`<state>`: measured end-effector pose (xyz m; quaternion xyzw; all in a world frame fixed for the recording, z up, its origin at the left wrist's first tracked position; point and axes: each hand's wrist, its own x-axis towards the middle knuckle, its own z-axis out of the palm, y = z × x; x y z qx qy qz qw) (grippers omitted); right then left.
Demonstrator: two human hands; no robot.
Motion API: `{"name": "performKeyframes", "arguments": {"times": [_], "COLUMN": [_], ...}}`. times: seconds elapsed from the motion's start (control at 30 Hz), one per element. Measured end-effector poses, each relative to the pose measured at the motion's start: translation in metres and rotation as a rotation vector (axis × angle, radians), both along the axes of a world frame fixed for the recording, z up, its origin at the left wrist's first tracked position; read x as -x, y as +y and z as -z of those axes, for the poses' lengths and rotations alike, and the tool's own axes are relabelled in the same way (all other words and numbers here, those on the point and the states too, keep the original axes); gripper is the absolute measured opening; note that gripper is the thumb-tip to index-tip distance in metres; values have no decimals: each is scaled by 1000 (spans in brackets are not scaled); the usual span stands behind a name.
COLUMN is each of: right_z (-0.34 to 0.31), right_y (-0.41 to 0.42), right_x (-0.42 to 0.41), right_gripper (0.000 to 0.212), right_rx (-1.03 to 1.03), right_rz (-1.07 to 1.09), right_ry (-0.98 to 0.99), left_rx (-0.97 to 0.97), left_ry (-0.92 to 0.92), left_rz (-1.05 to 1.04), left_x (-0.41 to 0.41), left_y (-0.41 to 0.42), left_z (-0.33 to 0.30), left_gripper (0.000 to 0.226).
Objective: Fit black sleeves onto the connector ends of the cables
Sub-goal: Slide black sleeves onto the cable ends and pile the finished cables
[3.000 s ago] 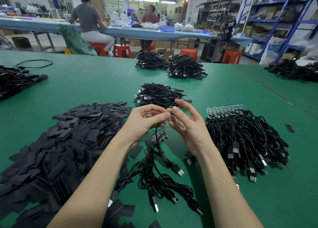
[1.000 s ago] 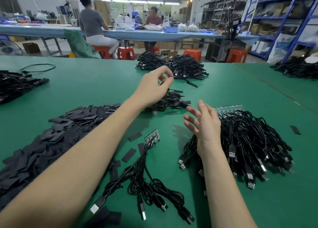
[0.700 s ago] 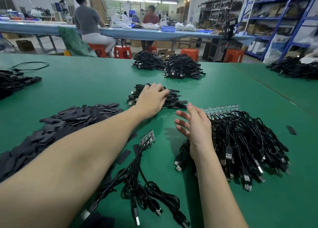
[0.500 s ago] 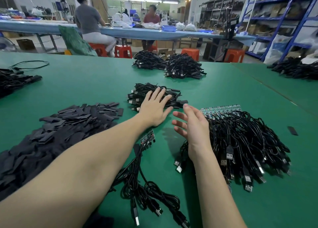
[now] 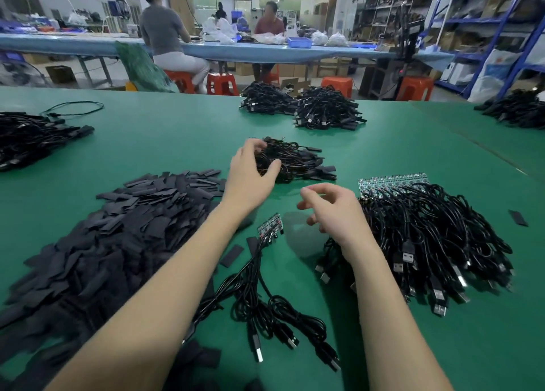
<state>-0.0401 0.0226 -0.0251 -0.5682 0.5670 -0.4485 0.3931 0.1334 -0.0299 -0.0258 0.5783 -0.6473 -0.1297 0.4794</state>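
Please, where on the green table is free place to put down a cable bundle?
Bare green table lies between the sleeve pile, the far-left cables and the sleeved bundle. The near right corner is bare too. Crowded: around the loose cables and right pile.

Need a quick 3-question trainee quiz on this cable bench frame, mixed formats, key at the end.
1. True or false: the left hand is gripping the small cable bundle in the middle of the table.
2. Multiple choice: the pile of black sleeves lies
A) left of the left arm
B) right of the right hand
C) on the far blue table
3. Fill in: the big cable pile with the green circuit board strip at its far edge lies to the ____ of the right hand.

Key: 1 true; 2 A; 3 right. The right hand hovers with loosely curled fingers, holding nothing.
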Motion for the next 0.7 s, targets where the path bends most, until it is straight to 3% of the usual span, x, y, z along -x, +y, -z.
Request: {"name": "performKeyframes", "arguments": {"times": [0.1, 0.27, 0.33, 0.4, 0.6, 0.7], "right_z": [1, 11, 12, 9, 3, 4], "right_y": [1, 6, 7, 8, 7, 7], "right_x": [-10, -29, -30, -26, -10, -10], "right_gripper": [24, 27, 18, 10, 24, 15], "right_rx": [-43, -127, -130, -162, -332, -376], "right_rz": [-53, -85, -81, -91, -119, -161], "right_ry": [280, 391, 310, 100, -329, -469], "left_rx": [-90, -188, -202, -220, -534, -626], "left_ry": [206, 310, 344, 367, 522, 646], "left_rz": [-39, -15, -8, 29, 293, 454], "left_x": [-13, -21, -18, -14, -8, -10], "left_y": [25, 45, 48, 49, 57, 60], "left_z": [3, 15, 18, 19, 10, 11], "left_gripper": [18, 11, 15, 20, 49, 44]}}
